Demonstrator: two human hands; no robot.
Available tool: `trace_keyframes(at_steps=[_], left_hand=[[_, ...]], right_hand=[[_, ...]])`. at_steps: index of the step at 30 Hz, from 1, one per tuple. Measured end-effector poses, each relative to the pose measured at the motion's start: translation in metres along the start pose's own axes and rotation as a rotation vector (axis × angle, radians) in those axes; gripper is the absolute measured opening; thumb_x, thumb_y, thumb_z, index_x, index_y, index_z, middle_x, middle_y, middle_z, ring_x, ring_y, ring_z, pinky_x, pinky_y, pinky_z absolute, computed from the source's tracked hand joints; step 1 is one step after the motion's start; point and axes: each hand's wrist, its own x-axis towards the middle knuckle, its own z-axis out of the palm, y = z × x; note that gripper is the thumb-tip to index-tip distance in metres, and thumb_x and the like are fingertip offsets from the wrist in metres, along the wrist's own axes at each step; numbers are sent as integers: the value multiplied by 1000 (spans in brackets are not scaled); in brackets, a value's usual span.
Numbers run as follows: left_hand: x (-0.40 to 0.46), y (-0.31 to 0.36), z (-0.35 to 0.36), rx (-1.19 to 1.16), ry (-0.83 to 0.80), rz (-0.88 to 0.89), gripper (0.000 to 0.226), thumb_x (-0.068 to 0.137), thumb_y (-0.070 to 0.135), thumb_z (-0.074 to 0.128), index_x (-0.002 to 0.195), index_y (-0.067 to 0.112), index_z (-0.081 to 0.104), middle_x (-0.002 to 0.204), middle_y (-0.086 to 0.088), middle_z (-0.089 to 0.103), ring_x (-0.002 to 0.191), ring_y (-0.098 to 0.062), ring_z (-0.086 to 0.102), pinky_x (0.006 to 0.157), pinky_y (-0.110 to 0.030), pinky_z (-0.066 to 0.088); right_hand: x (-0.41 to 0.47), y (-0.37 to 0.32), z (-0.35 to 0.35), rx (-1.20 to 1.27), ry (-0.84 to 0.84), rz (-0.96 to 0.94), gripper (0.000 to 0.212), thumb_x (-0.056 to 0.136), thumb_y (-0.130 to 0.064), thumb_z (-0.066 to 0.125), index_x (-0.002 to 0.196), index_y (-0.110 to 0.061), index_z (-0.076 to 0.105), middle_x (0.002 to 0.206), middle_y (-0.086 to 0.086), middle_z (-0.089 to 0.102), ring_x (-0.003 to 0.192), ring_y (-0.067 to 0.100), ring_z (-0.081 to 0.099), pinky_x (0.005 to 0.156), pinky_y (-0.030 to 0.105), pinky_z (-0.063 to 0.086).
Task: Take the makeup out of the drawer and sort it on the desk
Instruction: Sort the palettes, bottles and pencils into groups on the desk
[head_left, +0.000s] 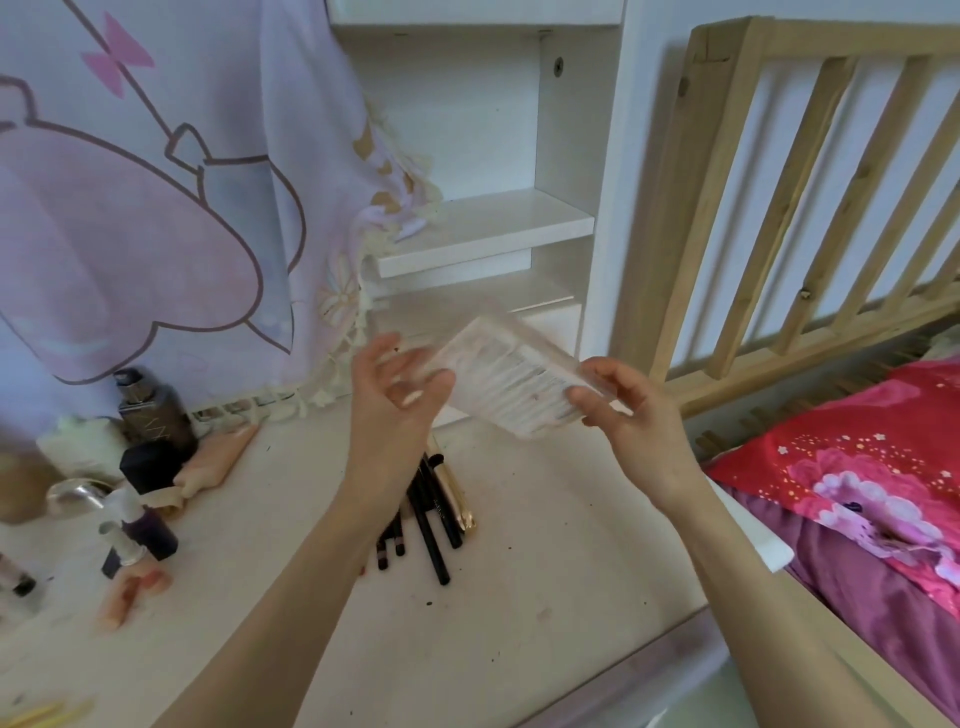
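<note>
A flat clear plastic makeup case (506, 376) with a printed label hangs tilted in the air above the white desk (545, 571). My right hand (623, 410) pinches its right end between thumb and fingers. My left hand (397, 395) is at the case's left end with fingers loosely spread; whether it touches the case is unclear from the blur. Below my hands several black pencils and a gold tube (436, 514) lie together on the desk. Bottles and tubes (145, 467) stand in a group at the desk's left side.
A pink cartoon cloth (156, 208) hangs at the back left. White shelves (483, 234) stand behind the desk. A wooden bed rail (805, 208) and red bedding (872, 478) are to the right. A translucent edge, perhaps the drawer (675, 670), shows at the bottom.
</note>
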Motion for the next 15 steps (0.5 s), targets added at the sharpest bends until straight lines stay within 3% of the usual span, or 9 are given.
trace_keyframes(at_steps=[2,5,8,10,12,15], left_hand=[[6,5,-12,252,-32,219,61,79,26,72,126,33,35,115,12,53,103,3,53,89,-11,42],[10,8,-18,725,-273,504,40,80,44,59,117,32,55,103,20,60,100,-2,56,96,-34,42],[4,10,-13,733,-306,503,26,85,31,58,107,19,65,100,11,64,94,-9,60,86,-39,50],[1,9,-11,693,-233,525,26,84,29,56,107,18,64,100,9,65,93,-8,60,84,-35,51],[-2,3,-11,657,-171,534,27,85,32,56,107,17,63,100,9,65,93,-3,59,81,-31,51],[-9,-5,-7,622,-98,567,27,87,34,53,105,17,62,98,9,65,91,-2,60,74,-29,50]], right_hand=[[0,-4,-2,-260,-22,-176,13,86,-15,65,99,-17,64,95,-4,61,87,3,57,74,9,43],[-4,-6,5,-423,-49,-417,18,85,-19,64,101,-13,66,92,-12,54,85,-8,51,79,6,38],[-8,-8,16,-335,-4,-436,20,84,-18,65,104,-18,63,99,-19,52,96,-9,50,87,10,39],[-14,-14,26,-161,86,-284,37,84,-24,66,119,-26,52,116,-17,51,110,-4,47,95,15,39],[-18,-17,32,34,122,19,70,77,-40,68,138,-27,35,139,-12,40,126,3,40,103,22,35],[-25,-13,41,355,-6,385,110,57,-63,66,148,-27,17,151,-5,27,135,16,34,109,35,33]])
